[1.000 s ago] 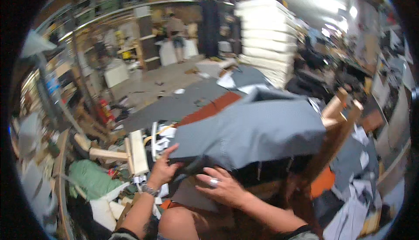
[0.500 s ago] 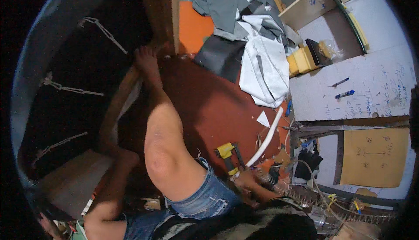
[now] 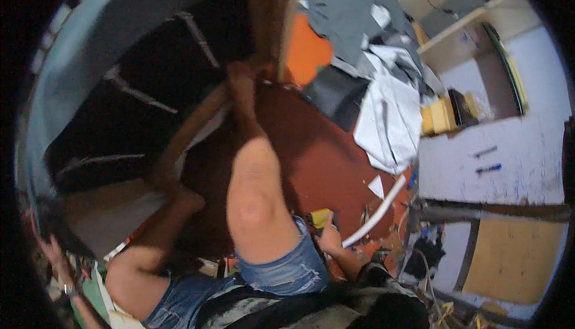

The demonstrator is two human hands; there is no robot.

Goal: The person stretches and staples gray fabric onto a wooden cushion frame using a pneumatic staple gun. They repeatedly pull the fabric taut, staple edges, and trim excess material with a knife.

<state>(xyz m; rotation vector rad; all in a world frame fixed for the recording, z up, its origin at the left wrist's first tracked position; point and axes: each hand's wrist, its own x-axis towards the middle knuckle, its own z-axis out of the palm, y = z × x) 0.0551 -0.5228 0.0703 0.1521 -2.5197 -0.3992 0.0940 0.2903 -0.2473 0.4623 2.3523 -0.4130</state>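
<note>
Yellow-and-black tool [image 3: 319, 217] located within the right hand [image 3: 329, 241], fingers wrapped round it, their full closure partly hidden. Left hand [image 3: 56, 261], far left: fingers extended and parted, nothing seen in them; contact with the grey cover [image 3: 75, 80] just above cannot be told. Right of the right-hand fingers: white curved strip [image 3: 378, 212]. Beyond them: red-brown surface [image 3: 323, 164], then crumpled white cloth [image 3: 395, 110] farther out
</note>
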